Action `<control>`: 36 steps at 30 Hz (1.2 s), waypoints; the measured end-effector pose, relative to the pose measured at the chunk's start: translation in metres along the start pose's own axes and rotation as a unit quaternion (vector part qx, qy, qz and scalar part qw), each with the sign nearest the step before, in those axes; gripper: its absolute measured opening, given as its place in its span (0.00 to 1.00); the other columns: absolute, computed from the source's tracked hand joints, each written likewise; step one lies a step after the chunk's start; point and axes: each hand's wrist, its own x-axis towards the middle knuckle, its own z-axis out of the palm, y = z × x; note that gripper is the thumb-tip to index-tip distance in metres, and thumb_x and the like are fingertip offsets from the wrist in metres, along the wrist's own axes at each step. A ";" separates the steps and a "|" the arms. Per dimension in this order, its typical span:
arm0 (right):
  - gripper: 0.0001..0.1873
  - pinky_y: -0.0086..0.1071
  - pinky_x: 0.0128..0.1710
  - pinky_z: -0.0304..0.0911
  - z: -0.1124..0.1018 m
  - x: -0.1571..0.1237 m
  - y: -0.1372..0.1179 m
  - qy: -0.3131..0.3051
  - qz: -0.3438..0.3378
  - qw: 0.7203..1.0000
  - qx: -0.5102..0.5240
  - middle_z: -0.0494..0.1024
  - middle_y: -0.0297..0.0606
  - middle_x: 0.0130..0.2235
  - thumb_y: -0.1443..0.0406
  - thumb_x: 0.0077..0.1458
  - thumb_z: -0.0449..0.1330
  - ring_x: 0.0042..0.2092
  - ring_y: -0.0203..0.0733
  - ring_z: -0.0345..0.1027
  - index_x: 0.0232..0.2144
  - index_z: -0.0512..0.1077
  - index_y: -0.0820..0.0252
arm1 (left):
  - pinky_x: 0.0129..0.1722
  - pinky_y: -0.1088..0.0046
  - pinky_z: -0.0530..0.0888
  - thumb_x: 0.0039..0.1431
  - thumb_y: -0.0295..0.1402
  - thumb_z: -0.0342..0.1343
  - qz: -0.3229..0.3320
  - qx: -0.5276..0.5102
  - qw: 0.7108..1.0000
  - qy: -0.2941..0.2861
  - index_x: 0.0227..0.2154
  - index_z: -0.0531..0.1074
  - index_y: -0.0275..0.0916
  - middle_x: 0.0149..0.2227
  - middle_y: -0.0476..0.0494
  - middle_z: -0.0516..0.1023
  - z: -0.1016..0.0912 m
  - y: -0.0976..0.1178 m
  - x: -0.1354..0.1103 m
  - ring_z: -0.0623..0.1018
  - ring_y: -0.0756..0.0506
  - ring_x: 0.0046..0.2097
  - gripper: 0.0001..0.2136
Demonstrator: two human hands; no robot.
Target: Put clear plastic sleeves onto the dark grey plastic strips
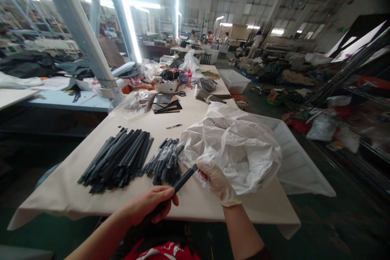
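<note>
My bare left hand (160,202) is closed around a dark fabric strip (184,179), thumb on top, near the front edge of the table. In a pale glove, my right hand (215,180) pinches the far end of the same strip between thumb and fingers. The strip slants up to the right between both hands. Just beyond it lies a smaller bundle of dark strips (166,160), partly wrapped in something clear. A larger pile of loose dark strips (118,160) spreads out to the left.
A crumpled white plastic bag (234,146) covers the table's right side, beside a translucent bin (301,158). Farther back are a pen (174,126), dark flat pieces (166,103), scissors (181,94) and a pink bottle (189,78). A metal post (76,28) rises at the left.
</note>
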 end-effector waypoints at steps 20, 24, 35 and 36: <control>0.23 0.27 0.19 0.37 0.055 -0.013 0.023 0.007 0.056 0.995 0.088 0.54 0.25 0.18 0.47 0.38 0.64 0.20 0.27 0.41 0.24 0.70 0.61 | 0.27 0.75 0.62 0.56 0.43 0.45 0.154 0.301 0.885 0.321 0.45 0.64 0.39 0.21 0.54 0.67 -0.011 -0.018 0.033 0.69 0.48 0.25 0.18; 0.21 0.26 0.19 0.38 0.053 -0.002 0.028 0.092 0.044 0.983 0.154 0.53 0.25 0.17 0.49 0.39 0.65 0.20 0.27 0.41 0.23 0.71 0.62 | 0.29 0.75 0.62 0.55 0.40 0.46 0.166 0.318 0.868 0.345 0.43 0.64 0.42 0.22 0.53 0.68 -0.006 -0.020 0.038 0.70 0.48 0.26 0.15; 0.20 0.27 0.20 0.44 0.071 -0.001 0.040 0.040 0.092 0.985 0.140 0.58 0.27 0.18 0.52 0.37 0.67 0.21 0.28 0.47 0.20 0.68 0.62 | 0.25 0.76 0.62 0.55 0.44 0.43 0.185 0.199 0.912 0.308 0.53 0.57 0.33 0.19 0.57 0.62 -0.018 -0.023 0.045 0.63 0.51 0.22 0.26; 0.21 0.27 0.20 0.44 0.068 0.002 0.042 0.035 0.098 0.984 0.147 0.59 0.27 0.18 0.51 0.37 0.67 0.21 0.28 0.47 0.19 0.67 0.61 | 0.25 0.76 0.62 0.55 0.44 0.44 0.177 0.206 0.913 0.304 0.51 0.60 0.35 0.20 0.56 0.63 -0.020 -0.023 0.044 0.64 0.51 0.22 0.24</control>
